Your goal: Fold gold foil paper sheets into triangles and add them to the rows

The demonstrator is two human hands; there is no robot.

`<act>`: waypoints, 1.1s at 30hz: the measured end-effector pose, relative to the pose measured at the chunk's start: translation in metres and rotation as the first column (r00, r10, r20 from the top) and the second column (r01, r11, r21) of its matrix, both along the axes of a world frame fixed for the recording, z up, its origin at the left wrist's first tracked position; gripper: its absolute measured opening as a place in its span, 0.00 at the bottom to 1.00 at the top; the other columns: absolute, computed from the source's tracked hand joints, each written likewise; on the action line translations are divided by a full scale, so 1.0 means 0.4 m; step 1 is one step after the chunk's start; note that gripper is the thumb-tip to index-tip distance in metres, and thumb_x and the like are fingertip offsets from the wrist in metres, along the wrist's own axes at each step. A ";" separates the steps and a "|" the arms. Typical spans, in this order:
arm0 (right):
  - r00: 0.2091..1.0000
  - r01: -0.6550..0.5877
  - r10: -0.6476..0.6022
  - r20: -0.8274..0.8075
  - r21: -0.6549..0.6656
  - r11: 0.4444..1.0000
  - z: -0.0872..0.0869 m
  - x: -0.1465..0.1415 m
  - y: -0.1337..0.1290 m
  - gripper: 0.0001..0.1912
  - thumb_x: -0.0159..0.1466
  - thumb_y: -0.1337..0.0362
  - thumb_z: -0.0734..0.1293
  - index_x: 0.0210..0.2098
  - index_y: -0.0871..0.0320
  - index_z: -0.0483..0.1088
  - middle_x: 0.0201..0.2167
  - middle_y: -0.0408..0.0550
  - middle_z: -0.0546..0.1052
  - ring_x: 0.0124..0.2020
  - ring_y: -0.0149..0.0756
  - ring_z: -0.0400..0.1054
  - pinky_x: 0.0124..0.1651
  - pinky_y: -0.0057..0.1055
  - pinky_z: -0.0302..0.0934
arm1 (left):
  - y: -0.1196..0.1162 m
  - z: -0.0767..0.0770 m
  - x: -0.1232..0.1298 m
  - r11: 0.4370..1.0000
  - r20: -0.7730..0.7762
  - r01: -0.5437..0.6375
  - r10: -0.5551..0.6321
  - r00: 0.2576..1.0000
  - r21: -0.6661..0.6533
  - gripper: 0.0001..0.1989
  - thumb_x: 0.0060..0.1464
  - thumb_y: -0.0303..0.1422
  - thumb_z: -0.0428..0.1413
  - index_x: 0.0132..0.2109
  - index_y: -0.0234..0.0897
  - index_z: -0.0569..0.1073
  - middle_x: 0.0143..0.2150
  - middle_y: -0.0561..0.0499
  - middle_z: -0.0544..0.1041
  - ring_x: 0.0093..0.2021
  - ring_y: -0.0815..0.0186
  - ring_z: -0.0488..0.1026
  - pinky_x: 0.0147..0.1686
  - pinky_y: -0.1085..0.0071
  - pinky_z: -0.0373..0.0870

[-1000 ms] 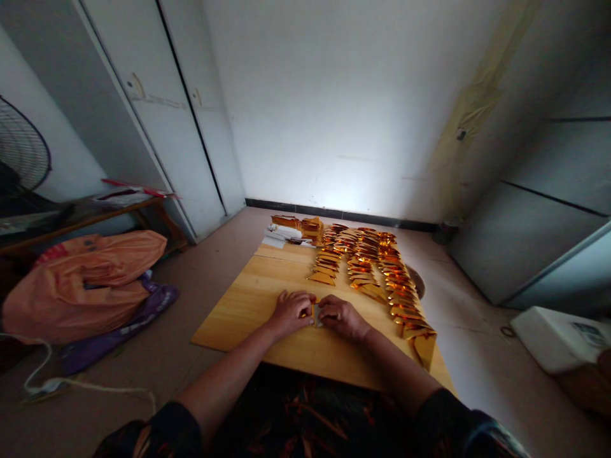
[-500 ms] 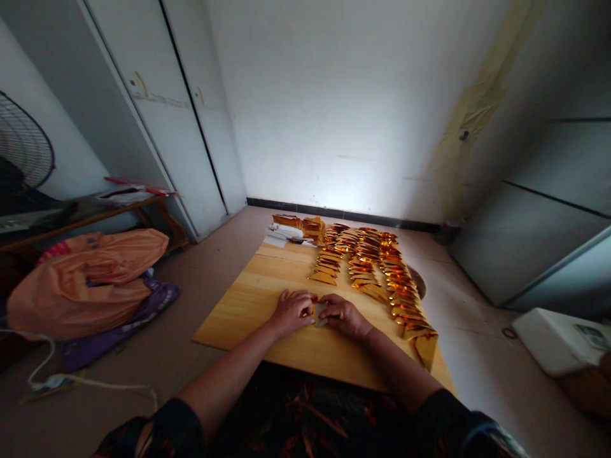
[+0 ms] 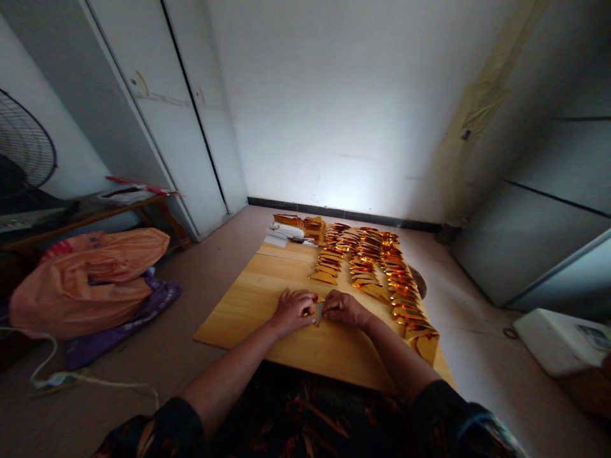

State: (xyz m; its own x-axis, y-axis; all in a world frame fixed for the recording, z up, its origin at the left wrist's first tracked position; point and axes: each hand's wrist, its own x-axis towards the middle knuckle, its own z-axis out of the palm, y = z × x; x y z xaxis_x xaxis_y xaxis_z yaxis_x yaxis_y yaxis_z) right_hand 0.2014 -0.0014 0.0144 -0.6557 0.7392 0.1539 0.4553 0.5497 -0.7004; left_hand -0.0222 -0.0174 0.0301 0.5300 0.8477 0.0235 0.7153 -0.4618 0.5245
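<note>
A small piece of foil paper [image 3: 319, 312], grey on the face toward me with gold at its edges, is between my two hands above the wooden board [image 3: 248, 299]. My left hand [image 3: 292, 312] is closed on its left side, fingers curled and thumb pressed to it. At the upper right corner, the fingers of my right hand [image 3: 347, 309] pinch together on the paper. Beyond and to the right, folded gold foil papers [image 3: 408, 289] lie overlapped in several rows on the board.
At the board's far left corner lie stacked brownish-gold papers [image 3: 312, 228] beside a white packet [image 3: 286, 231]. An orange bag [image 3: 86, 280] and a cable [image 3: 114, 384] lie on the floor to the left. A white box [image 3: 558, 340] stands on the right.
My right hand has shifted slightly up along the foil paper, its fingers now bunched at the upper corner, showing more of the grey face. My left hand stays in place.
</note>
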 end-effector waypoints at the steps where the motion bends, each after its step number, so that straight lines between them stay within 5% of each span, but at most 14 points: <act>1: 1.000 0.023 -0.023 0.011 -0.004 1.000 0.003 -0.006 -0.002 0.07 0.60 0.61 0.68 0.34 0.54 0.79 0.32 0.44 0.73 0.34 0.31 0.68 0.37 0.25 0.62 | 0.000 -0.002 -0.001 1.000 0.001 0.004 -0.004 1.000 0.006 0.05 0.49 0.34 0.59 0.34 0.41 0.72 0.58 0.50 0.72 0.61 0.55 0.61 0.60 0.47 0.44; 6: 0.975 0.212 -0.209 0.081 -0.026 0.977 0.019 -0.034 -0.019 0.07 0.57 0.59 0.70 0.31 0.55 0.79 0.31 0.44 0.73 0.32 0.31 0.67 0.33 0.25 0.60 | 0.000 -0.001 -0.001 1.000 0.010 0.012 -0.012 1.000 0.018 0.05 0.50 0.36 0.58 0.34 0.41 0.72 0.57 0.51 0.72 0.61 0.56 0.61 0.61 0.49 0.45; 13: 0.999 -0.005 0.005 -0.047 -0.017 1.000 0.021 -0.024 -0.035 0.06 0.57 0.66 0.69 0.32 0.54 0.79 0.34 0.44 0.73 0.35 0.30 0.68 0.39 0.25 0.63 | 0.001 -0.002 0.001 1.000 0.018 0.000 0.000 1.000 0.010 0.05 0.49 0.35 0.60 0.33 0.41 0.72 0.56 0.51 0.73 0.61 0.54 0.61 0.61 0.48 0.44; 23: 0.998 -0.054 0.051 0.021 0.191 0.980 0.007 -0.020 -0.053 0.06 0.60 0.65 0.68 0.34 0.52 0.79 0.37 0.46 0.73 0.36 0.31 0.69 0.39 0.26 0.63 | 0.001 -0.003 -0.002 1.000 0.006 0.007 -0.007 1.000 0.019 0.05 0.49 0.36 0.59 0.34 0.41 0.72 0.57 0.51 0.72 0.61 0.55 0.62 0.61 0.49 0.45; 33: 0.989 -0.046 0.047 0.137 -0.012 0.999 0.035 -0.026 -0.026 0.08 0.60 0.68 0.67 0.36 0.53 0.78 0.35 0.43 0.74 0.36 0.30 0.69 0.40 0.23 0.61 | 0.002 0.000 -0.001 1.000 0.006 0.006 -0.006 1.000 0.011 0.06 0.49 0.35 0.60 0.33 0.40 0.72 0.56 0.51 0.73 0.61 0.56 0.62 0.60 0.49 0.44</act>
